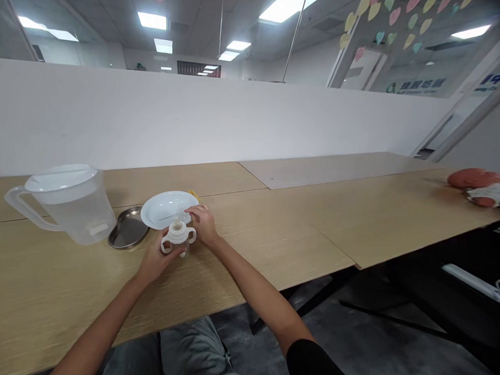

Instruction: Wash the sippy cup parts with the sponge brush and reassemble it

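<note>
- A pale wood-grain worktop [43,267] runs across my view, backed along its far edge by a white partition [153,122].
- Near the left end stands a clear plastic pitcher [72,213] with a white lid, its handle toward the left edge.
- At the far right end, an orange soft object [474,178] lies beside a patterned white cloth [488,193].
- Left of centre, a white plate [161,211] sits just beside a steel kidney dish [127,232], which lies between it and the pitcher. A yellow item [194,194] shows behind the plate's far rim.
- Toward the worktop's front edge, my view shows the person's left hand [158,261] closed around a baby bottle [177,245], just in front of the plate. The bottle stands upright, with a white collar, two looped handles and a teat on top. I cannot tell whether its base touches the worktop.
- The right hand [202,223] is curled at the plate's near rim, closed on a small clear plastic piece [181,211] just above the bottle. The piece is too faint for me to identify.
</note>
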Available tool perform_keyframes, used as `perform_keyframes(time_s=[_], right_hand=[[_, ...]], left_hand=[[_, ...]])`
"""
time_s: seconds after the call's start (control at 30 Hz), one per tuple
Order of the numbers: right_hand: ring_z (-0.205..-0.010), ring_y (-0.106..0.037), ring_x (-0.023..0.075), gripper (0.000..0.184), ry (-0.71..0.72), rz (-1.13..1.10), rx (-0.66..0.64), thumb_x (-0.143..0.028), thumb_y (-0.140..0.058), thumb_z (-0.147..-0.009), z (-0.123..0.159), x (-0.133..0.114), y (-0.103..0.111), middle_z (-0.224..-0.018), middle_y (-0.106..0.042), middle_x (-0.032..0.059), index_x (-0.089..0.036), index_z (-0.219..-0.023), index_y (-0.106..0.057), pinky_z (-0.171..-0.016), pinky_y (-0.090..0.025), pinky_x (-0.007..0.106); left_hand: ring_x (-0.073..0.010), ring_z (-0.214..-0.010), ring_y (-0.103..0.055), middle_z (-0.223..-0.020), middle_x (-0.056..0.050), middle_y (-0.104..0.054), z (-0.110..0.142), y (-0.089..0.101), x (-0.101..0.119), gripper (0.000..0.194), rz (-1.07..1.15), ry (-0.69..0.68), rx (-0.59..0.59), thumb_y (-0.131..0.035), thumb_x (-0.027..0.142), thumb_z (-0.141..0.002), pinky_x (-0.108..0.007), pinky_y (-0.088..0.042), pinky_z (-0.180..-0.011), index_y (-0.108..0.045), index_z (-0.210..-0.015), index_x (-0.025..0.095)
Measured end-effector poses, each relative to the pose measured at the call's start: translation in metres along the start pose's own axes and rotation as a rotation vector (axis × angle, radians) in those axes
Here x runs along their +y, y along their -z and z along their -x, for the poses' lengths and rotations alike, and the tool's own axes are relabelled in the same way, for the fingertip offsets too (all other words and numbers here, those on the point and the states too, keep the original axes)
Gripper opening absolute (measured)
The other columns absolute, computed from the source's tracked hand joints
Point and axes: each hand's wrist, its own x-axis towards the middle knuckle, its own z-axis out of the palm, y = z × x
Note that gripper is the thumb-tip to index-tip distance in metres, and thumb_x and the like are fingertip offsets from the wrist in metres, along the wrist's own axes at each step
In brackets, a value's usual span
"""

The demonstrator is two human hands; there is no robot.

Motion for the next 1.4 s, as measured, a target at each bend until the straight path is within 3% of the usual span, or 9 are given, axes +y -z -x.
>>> perform_keyframes(time_s=[0.13,0.4,0.57,0.7,0.83,0.93,1.1,1.23,1.4], right_hand=[[-0.093,-0.057,0.0200,0.030,-0.031,0.070,-0.028,-0.004,-0.051,-0.083,0.000,-0.001,0.001,-0.090,-0.074,0.0007,-0.024,-0.086,-0.073,-0.091,-0.039,0.037],[-0.093,-0.057,0.0207,0.029,-0.059,0.039,-0.025,-0.004,-0.052,-0.080,0.000,0.000,0.001,-0.086,-0.072,0.0036,-0.024,-0.086,-0.074,-0.092,-0.038,0.038],[-0.090,-0.058,0.0213,0.028,-0.067,-0.047,0.063,-0.007,-0.050,-0.081,0.001,-0.003,0.002,-0.087,-0.072,0.0034,-0.024,-0.084,-0.072,-0.091,-0.040,0.040],[-0.089,-0.061,0.0195,0.019,-0.056,-0.194,0.145,-0.020,-0.051,-0.086,0.001,-0.015,0.011,-0.088,-0.072,0.0036,-0.023,-0.087,-0.070,-0.089,-0.043,0.036],[-0.087,-0.063,0.0176,0.024,0.059,-0.421,0.013,-0.041,-0.054,-0.088,0.004,-0.035,0.018,-0.086,-0.070,0.0043,-0.022,-0.089,-0.067,-0.085,-0.046,0.032],[-0.084,-0.060,0.0177,0.031,0.128,-0.440,-0.058,-0.051,-0.066,-0.076,0.007,-0.048,0.017,-0.084,-0.067,0.0041,-0.021,-0.083,-0.064,-0.083,-0.047,0.032],[-0.085,-0.059,0.0162,0.038,-0.040,-0.554,-0.095,-0.055,-0.074,-0.066,0.006,-0.053,0.013,-0.084,-0.063,0.0027,-0.021,-0.073,-0.059,-0.082,-0.049,0.030],[-0.085,-0.061,0.0152,0.038,-0.140,-0.717,-0.198,-0.052,-0.078,-0.061,0.000,-0.049,0.018,-0.087,-0.065,0.0029,-0.019,-0.065,-0.061,-0.081,-0.049,0.030],[-0.085,-0.061,0.0150,0.032,-0.154,-0.725,-0.261,-0.048,-0.078,-0.064,-0.003,-0.050,0.024,-0.084,-0.066,0.0022,-0.019,-0.070,-0.066,-0.082,-0.049,0.029]], left_hand=[[-0.0162,-0.070,-0.060,-0.099,-0.006,-0.067,0.000,0.000,-0.002,0.065,-0.012,0.005,0.018,-0.068,0.048,-0.074,-0.030,-0.050,-0.066,-0.049,-0.127,0.016],[-0.0170,-0.073,-0.060,-0.103,-0.007,-0.066,0.000,-0.001,-0.005,0.066,0.023,0.007,0.021,-0.069,0.049,-0.072,-0.031,-0.049,-0.069,-0.049,-0.126,0.017],[-0.0171,-0.071,-0.060,-0.096,-0.006,-0.067,0.000,-0.002,-0.006,0.068,0.073,0.049,0.011,-0.071,0.049,-0.070,-0.031,-0.049,-0.067,-0.049,-0.127,0.017],[-0.0178,-0.077,-0.061,-0.105,-0.008,-0.065,0.000,-0.003,-0.005,0.067,0.087,0.041,-0.005,-0.069,0.048,-0.072,-0.032,-0.051,-0.071,-0.047,-0.128,0.017],[-0.0173,-0.078,-0.060,-0.108,-0.008,-0.064,0.000,-0.002,-0.004,0.065,0.076,0.015,-0.005,-0.069,0.048,-0.073,-0.032,-0.050,-0.073,-0.048,-0.126,0.017],[-0.0167,-0.077,-0.059,-0.104,-0.007,-0.064,0.001,-0.001,-0.004,0.060,0.061,0.009,0.005,-0.069,0.047,-0.073,-0.031,-0.049,-0.072,-0.051,-0.122,0.016],[-0.0138,-0.066,-0.055,-0.090,-0.003,-0.064,0.001,0.001,0.000,0.060,0.139,0.065,-0.043,-0.069,0.046,-0.073,-0.027,-0.048,-0.062,-0.051,-0.122,0.016],[-0.0181,-0.079,-0.060,-0.101,-0.006,-0.065,-0.001,0.001,0.006,0.059,0.216,0.073,-0.067,-0.070,0.046,-0.072,-0.031,-0.050,-0.069,-0.053,-0.120,0.016],[-0.0179,-0.076,-0.060,-0.095,-0.005,-0.066,0.000,-0.001,0.005,0.063,0.261,0.107,-0.087,-0.070,0.046,-0.071,-0.031,-0.051,-0.067,-0.051,-0.123,0.017]])
